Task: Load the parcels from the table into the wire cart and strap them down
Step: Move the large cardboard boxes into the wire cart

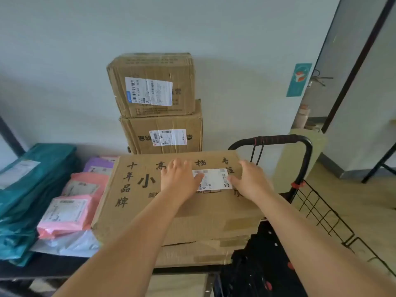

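A wide flat cardboard box (137, 202) with black printed characters and a white label lies on top of another flat box (197, 251) at the table's right end. My left hand (179, 177) rests flat on its top, fingers spread, just left of the label. My right hand (249, 179) lies flat on the box's far right corner. Neither hand grips anything. Behind, two brown cartons are stacked against the wall, the upper one (152, 84) on the lower one (169, 133). The black wire cart (321, 213) stands to the right, its handle (278, 139) behind the box.
Pink (66, 215), purple (98, 163) and white mailer bags lie on the table left of the flat boxes. Teal bags (27, 189) are piled at the far left. A dark table edge (42, 273) runs along the front. Open floor lies to the right of the cart.
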The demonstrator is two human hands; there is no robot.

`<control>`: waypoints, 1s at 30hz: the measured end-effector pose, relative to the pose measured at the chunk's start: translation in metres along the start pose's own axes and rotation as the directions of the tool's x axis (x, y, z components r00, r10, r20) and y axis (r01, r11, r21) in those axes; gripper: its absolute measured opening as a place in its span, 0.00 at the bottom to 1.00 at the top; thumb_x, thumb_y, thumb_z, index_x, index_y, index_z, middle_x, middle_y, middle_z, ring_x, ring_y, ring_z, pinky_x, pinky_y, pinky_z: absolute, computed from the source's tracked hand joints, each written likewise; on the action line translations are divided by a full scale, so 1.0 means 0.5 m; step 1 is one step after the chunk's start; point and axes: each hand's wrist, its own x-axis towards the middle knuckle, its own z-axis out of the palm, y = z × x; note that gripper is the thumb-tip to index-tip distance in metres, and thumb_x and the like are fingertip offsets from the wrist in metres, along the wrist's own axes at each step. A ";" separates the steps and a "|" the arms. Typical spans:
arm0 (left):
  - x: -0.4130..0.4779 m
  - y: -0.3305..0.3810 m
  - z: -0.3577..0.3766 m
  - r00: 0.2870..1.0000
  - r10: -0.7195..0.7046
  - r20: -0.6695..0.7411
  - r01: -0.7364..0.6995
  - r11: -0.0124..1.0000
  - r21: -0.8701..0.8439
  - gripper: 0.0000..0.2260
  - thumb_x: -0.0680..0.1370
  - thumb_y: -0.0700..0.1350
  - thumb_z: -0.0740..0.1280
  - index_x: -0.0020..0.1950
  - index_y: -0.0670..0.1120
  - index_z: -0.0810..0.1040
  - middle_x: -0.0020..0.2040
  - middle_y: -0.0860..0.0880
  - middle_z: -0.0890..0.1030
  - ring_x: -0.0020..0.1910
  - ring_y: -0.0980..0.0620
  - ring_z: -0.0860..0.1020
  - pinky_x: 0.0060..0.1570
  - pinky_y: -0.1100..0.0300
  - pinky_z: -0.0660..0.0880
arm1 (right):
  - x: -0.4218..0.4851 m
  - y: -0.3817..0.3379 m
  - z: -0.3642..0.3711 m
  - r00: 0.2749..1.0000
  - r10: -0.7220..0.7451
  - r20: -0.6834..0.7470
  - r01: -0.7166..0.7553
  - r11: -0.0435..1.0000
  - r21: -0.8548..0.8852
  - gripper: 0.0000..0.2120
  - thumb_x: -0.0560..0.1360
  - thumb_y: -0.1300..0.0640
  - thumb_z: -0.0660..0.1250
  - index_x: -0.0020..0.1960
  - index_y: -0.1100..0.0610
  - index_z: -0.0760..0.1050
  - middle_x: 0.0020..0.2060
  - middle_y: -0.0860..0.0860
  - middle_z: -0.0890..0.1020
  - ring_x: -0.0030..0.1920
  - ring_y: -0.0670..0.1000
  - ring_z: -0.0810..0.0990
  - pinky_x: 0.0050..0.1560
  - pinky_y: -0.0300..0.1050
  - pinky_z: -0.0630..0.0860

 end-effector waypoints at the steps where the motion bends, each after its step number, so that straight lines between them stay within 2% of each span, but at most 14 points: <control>1: 0.005 0.009 0.006 1.000 -0.002 0.010 0.001 1.000 0.004 0.25 0.80 0.61 0.57 0.72 0.47 0.66 0.70 0.44 0.68 0.71 0.44 0.65 0.70 0.46 0.63 | 0.005 0.011 -0.001 1.000 0.026 0.010 -0.027 0.999 0.039 0.27 0.77 0.42 0.66 0.71 0.53 0.65 0.63 0.51 0.75 0.63 0.53 0.74 0.57 0.53 0.76; 3: 0.015 0.021 0.021 1.000 -0.002 0.009 0.002 1.000 0.018 0.26 0.80 0.61 0.56 0.73 0.47 0.66 0.71 0.45 0.68 0.72 0.45 0.65 0.71 0.46 0.62 | 0.012 0.032 0.003 0.994 0.074 0.075 -0.080 0.993 0.088 0.27 0.77 0.41 0.64 0.71 0.53 0.65 0.62 0.51 0.77 0.60 0.54 0.76 0.56 0.52 0.77; 6: 0.028 0.038 0.040 1.000 -0.010 0.027 0.009 1.000 0.016 0.27 0.80 0.61 0.55 0.75 0.48 0.64 0.73 0.46 0.66 0.74 0.45 0.62 0.72 0.45 0.59 | 0.013 0.059 0.013 0.950 0.138 0.280 -0.200 0.958 0.204 0.27 0.78 0.37 0.60 0.68 0.55 0.70 0.57 0.51 0.80 0.55 0.53 0.79 0.56 0.52 0.77; 10: 0.027 0.044 0.066 0.999 -0.015 -0.045 0.017 0.999 0.046 0.27 0.80 0.62 0.55 0.76 0.50 0.62 0.75 0.47 0.63 0.76 0.46 0.57 0.74 0.43 0.54 | 0.005 0.093 0.025 0.825 0.204 0.527 -0.483 0.739 0.470 0.36 0.71 0.28 0.60 0.68 0.52 0.72 0.59 0.53 0.80 0.58 0.56 0.78 0.63 0.57 0.74; 14: 0.023 0.040 0.074 0.997 -0.007 -0.077 0.010 0.999 0.038 0.27 0.80 0.61 0.54 0.76 0.50 0.61 0.77 0.48 0.61 0.77 0.46 0.54 0.74 0.42 0.53 | 0.001 0.110 0.025 0.685 0.176 0.706 -0.667 0.542 0.511 0.38 0.65 0.25 0.66 0.66 0.48 0.71 0.59 0.54 0.79 0.58 0.59 0.76 0.61 0.67 0.72; 16: 0.023 0.041 0.071 0.998 -0.016 -0.066 0.018 0.999 0.035 0.27 0.80 0.61 0.54 0.76 0.50 0.61 0.77 0.48 0.61 0.77 0.47 0.54 0.74 0.43 0.52 | -0.001 0.115 0.026 0.647 0.185 0.740 -0.714 0.488 0.502 0.36 0.64 0.27 0.69 0.63 0.48 0.71 0.59 0.55 0.78 0.60 0.62 0.75 0.63 0.71 0.68; 19: 0.019 0.043 0.070 0.998 -0.019 -0.062 0.021 0.999 0.027 0.27 0.80 0.61 0.54 0.76 0.50 0.61 0.77 0.48 0.60 0.77 0.47 0.53 0.74 0.43 0.52 | -0.002 0.116 0.030 0.660 0.215 0.720 -0.712 0.483 0.509 0.32 0.66 0.30 0.70 0.60 0.50 0.73 0.56 0.55 0.79 0.57 0.60 0.76 0.62 0.68 0.70; 21: 0.014 0.042 0.066 0.998 -0.025 -0.061 0.027 0.999 0.024 0.27 0.81 0.61 0.54 0.76 0.49 0.61 0.77 0.48 0.60 0.77 0.47 0.54 0.74 0.43 0.53 | -0.005 0.106 0.028 0.684 0.204 0.700 -0.700 0.452 0.553 0.28 0.68 0.33 0.71 0.59 0.51 0.74 0.53 0.54 0.81 0.53 0.58 0.78 0.53 0.59 0.76; 23: 0.011 0.039 0.057 0.998 -0.042 -0.052 0.043 0.999 0.018 0.28 0.80 0.61 0.54 0.76 0.49 0.61 0.76 0.47 0.61 0.77 0.46 0.56 0.74 0.43 0.54 | -0.009 0.098 0.024 0.710 0.191 0.678 -0.686 0.406 0.604 0.25 0.70 0.36 0.71 0.59 0.52 0.76 0.50 0.54 0.83 0.50 0.57 0.81 0.45 0.53 0.77; 26: 0.002 0.029 0.030 0.995 -0.089 -0.055 0.088 0.996 -0.008 0.27 0.80 0.61 0.55 0.75 0.49 0.62 0.75 0.47 0.63 0.75 0.45 0.59 0.73 0.43 0.56 | -0.011 0.091 0.018 0.759 0.173 0.628 -0.641 0.370 0.672 0.24 0.71 0.41 0.72 0.60 0.54 0.77 0.51 0.55 0.84 0.53 0.59 0.82 0.56 0.58 0.78; 30: -0.020 -0.001 -0.014 0.990 -0.123 -0.071 0.125 0.992 0.023 0.27 0.81 0.61 0.54 0.75 0.47 0.62 0.74 0.45 0.63 0.75 0.44 0.60 0.73 0.42 0.57 | -0.026 0.066 -0.010 0.802 0.172 0.573 -0.589 0.390 0.707 0.23 0.71 0.41 0.72 0.59 0.55 0.78 0.49 0.55 0.85 0.51 0.59 0.83 0.55 0.58 0.79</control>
